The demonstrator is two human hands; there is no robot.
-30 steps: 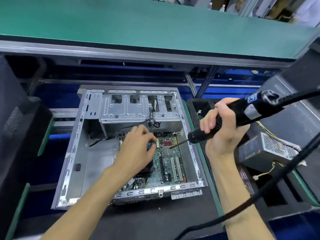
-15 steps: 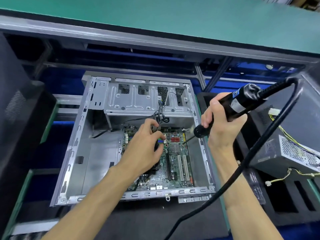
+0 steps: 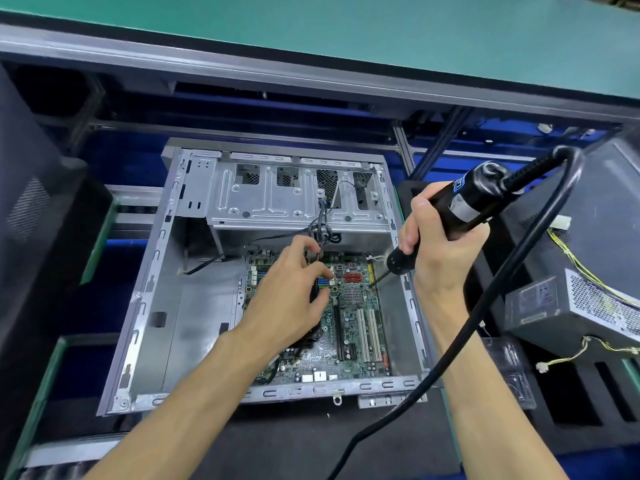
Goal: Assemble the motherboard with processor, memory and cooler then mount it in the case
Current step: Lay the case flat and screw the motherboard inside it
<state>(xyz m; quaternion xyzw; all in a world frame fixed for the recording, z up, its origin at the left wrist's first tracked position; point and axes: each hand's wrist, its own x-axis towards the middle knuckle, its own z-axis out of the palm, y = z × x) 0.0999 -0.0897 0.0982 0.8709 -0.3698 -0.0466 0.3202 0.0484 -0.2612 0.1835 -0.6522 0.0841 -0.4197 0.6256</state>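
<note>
Green conveyor (image 3: 346,39) behind case (image 3: 145,306).

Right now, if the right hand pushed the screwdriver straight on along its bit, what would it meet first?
The right hand aims the electric screwdriver down-left. Its bit tip sits at the motherboard by its right edge, seemingly on a screw; contact is unclear.

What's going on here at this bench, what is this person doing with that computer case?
A person is fastening a motherboard that lies inside an open metal case. The right hand grips a corded electric screwdriver, its bit tip down at the board's right edge near the red connectors. The left hand rests on the board, fingers curled near the grey cables. A power supply sits outside the case to the right.
</note>
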